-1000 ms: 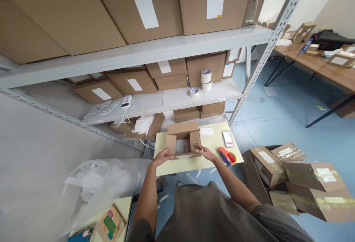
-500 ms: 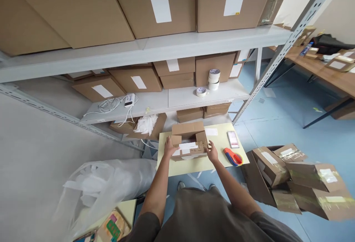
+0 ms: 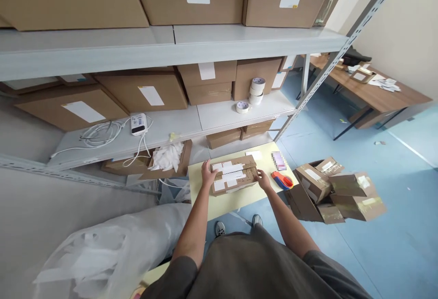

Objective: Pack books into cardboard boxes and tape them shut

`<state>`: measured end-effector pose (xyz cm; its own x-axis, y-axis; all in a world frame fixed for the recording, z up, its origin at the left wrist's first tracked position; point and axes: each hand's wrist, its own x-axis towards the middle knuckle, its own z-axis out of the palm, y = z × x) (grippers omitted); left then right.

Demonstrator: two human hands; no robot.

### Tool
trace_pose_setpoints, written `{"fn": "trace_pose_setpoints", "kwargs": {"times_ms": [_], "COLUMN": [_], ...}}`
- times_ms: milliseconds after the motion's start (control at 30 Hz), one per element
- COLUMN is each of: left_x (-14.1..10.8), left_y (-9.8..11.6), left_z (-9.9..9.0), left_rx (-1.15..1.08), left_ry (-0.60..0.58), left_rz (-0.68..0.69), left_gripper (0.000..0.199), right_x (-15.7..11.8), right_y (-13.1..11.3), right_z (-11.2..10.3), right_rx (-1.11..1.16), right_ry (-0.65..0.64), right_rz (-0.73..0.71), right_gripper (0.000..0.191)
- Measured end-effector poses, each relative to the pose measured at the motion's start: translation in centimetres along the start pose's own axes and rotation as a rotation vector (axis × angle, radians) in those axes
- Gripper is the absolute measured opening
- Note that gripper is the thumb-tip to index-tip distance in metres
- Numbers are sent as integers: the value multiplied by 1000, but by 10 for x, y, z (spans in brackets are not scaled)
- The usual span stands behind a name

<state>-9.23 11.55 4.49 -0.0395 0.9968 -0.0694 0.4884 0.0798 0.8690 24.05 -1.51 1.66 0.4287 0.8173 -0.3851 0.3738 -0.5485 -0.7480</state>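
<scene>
A small cardboard box (image 3: 236, 187) with white tape and label strips lies on the pale yellow tabletop (image 3: 219, 207). Its two top flaps are folded down and meet at a narrow seam along the middle. My left hand (image 3: 208, 174) holds the box's left end, thumb over the top edge. At the opposite end, my right hand (image 3: 263, 180) grips the right corner with curled fingers. Just right of that hand lies a red and blue tape dispenser (image 3: 282, 180). Behind it is a blurred flat, phone-like item (image 3: 278, 160), and a white paper slip (image 3: 253, 154) lies behind the box.
Shelving (image 3: 239, 45) with large cartons rises in front. Tape rolls (image 3: 242, 107) and a white power strip (image 3: 138, 124) with cables occupy its middle shelf. A large plastic bag (image 3: 137, 235) stands at left. Several used boxes (image 3: 352, 189) fill the floor at right, before a wooden desk (image 3: 386, 84).
The box's top flaps, upright and open before, are now folded down over the opening. Both hands stay at the box's ends. The camera view has shifted.
</scene>
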Motion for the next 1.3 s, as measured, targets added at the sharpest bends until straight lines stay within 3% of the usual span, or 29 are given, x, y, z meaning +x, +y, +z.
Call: {"fn": "trace_pose_setpoints", "kwargs": {"times_ms": [67, 233, 400, 500, 600, 800, 867, 933, 1067, 1133, 1200, 1300], "left_x": [-13, -33, -34, -30, -26, -20, -23, -28, -34, -35, -34, -34], "left_y": [-5, 2, 10, 11, 9, 10, 15, 23, 32, 33, 32, 31], "left_z": [6, 17, 16, 17, 17, 27, 39, 54, 74, 76, 74, 73], "left_rx": [60, 202, 383, 472, 546, 680, 697, 701, 711, 722, 734, 746], "left_ry": [19, -67, -83, -56, -37, -27, -33, -38, -48, -48, -39, -14], "left_rz": [-43, -337, -322, -276, -250, -248, -252, -252, -255, -261, -263, -264], "left_gripper": [70, 69, 76, 73, 70, 66, 65, 65, 65, 66, 67, 66], "right_x": [-2, -8, -9, -3, 6, 24, 29, 34, 46, 50, 50, 48], "right_y": [0, -4, -6, 0, 13, 69, 90, 106, 125, 131, 137, 147], "right_z": [5, 22, 21, -4, -46, -135, -155, -167, -166, -156, -143, -125], "right_rx": [-2, -30, -32, -37, -57, -161, -241, -348, -475, -480, -480, -437], "right_ry": [25, 91, 128, 223, 258, 310, 286, 168, -149, -232, -264, -192], "right_rz": [4, 21, -116, -187, -238, -189, -174, -130, -69, -90, -94, -40], "right_gripper": [47, 48, 54, 57, 57, 57, 56, 49, 27, 23, 32, 46]}}
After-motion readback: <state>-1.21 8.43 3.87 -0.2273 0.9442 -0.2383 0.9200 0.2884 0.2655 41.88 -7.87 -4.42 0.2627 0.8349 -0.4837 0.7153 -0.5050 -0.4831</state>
